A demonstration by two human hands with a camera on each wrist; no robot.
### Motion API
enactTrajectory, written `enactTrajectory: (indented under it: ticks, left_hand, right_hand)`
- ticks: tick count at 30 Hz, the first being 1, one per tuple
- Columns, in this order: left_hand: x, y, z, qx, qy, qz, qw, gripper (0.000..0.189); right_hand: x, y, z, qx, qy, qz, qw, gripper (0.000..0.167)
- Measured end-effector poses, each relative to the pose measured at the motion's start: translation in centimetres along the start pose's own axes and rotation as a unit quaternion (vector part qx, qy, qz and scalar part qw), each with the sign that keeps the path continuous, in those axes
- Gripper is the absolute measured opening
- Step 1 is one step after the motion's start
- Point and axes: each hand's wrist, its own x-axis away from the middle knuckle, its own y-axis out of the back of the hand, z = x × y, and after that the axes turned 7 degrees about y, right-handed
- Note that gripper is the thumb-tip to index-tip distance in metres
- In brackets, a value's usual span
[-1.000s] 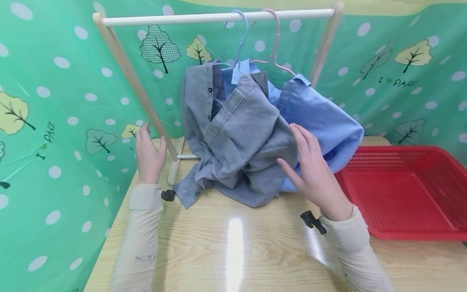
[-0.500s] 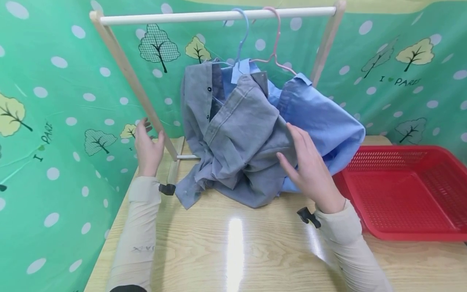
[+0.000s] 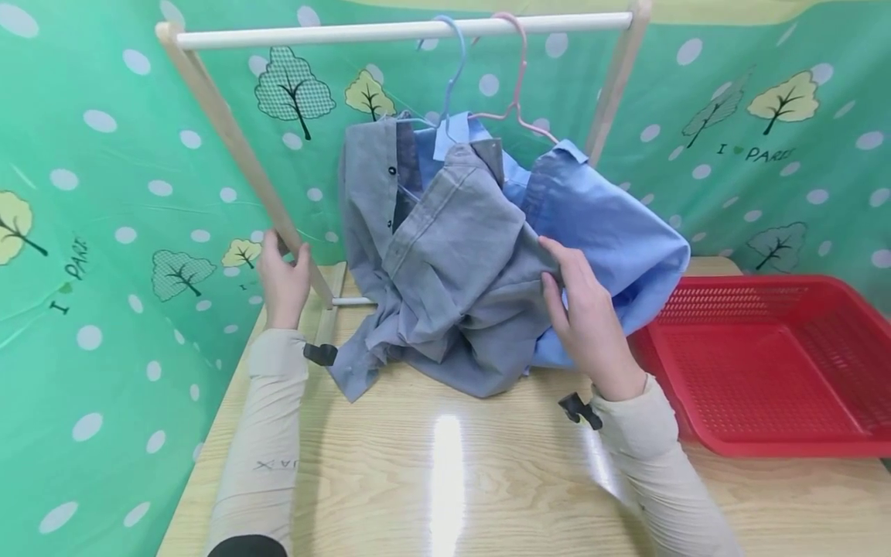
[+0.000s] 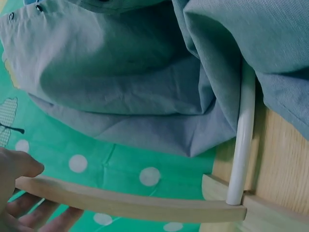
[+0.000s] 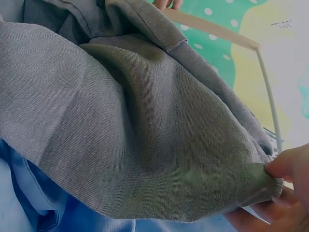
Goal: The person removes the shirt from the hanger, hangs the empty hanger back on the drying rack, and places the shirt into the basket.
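A grey button-up shirt (image 3: 466, 255) hangs from a blue hanger (image 3: 454, 77) on the white bar of a clothes rack (image 3: 233, 139). Its lower part rests bunched on the table. Behind it is a light blue shirt (image 3: 605, 224) on a pink hanger (image 3: 519, 77). My left hand (image 3: 284, 286) holds the rack's left wooden post (image 4: 120, 202), thumb on one side and fingers on the other. With thumb and fingers, my right hand (image 3: 592, 325) pinches the right edge of the grey shirt; the right wrist view shows the thumb (image 5: 285, 164) on the cloth.
A red plastic basket (image 3: 786, 449) stands at the right of the wooden table (image 3: 508, 480). Low between the rack's posts runs a white crossbar (image 4: 243, 145), partly hidden by the shirt. A green patterned curtain (image 3: 104, 309) closes off the back and left.
My left hand has closed its fingers around the rack's post. My right hand has moved slightly left and now pinches the grey shirt's edge. The head view has shifted a little.
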Motion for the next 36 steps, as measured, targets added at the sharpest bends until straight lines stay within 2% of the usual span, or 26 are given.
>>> enactTrajectory:
  ticks: [7, 13, 18, 23, 29, 36]
  left_hand:
    - [-0.3, 0.4, 0.8, -0.006, 0.004, 0.003, 1.0000, 0.035]
    - [-0.3, 0.5, 1.2, 0.013, 0.035, 0.006, 0.9993, 0.033]
    - [-0.4, 0.7, 1.4, 0.016, 0.044, 0.000, 0.9989, 0.032]
    - [-0.4, 0.8, 1.5, 0.026, 0.048, 0.001, 0.9985, 0.031]
    - [-0.5, 0.9, 1.3, 0.020, 0.042, 0.011, 0.9989, 0.032]
    - [-0.9, 0.7, 0.9, -0.003, 0.039, 0.023, 0.9990, 0.034]
  right_hand:
    - [-0.1, -0.3, -0.1, -0.007, -0.002, -0.012, 0.9999, 0.045]
    - [-0.3, -0.7, -0.2, -0.012, -0.008, -0.017, 0.9998, 0.041]
    - [-0.5, -0.7, -0.3, -0.014, -0.027, -0.011, 0.9995, 0.037]
    - [-0.5, -0.7, -0.5, -0.046, -0.057, -0.010, 0.9972, 0.035]
    - [-0.5, -0.7, -0.6, -0.107, -0.107, -0.010, 0.9885, 0.030]
    - [-0.8, -0.6, -0.7, -0.186, -0.155, -0.006, 0.9703, 0.031]
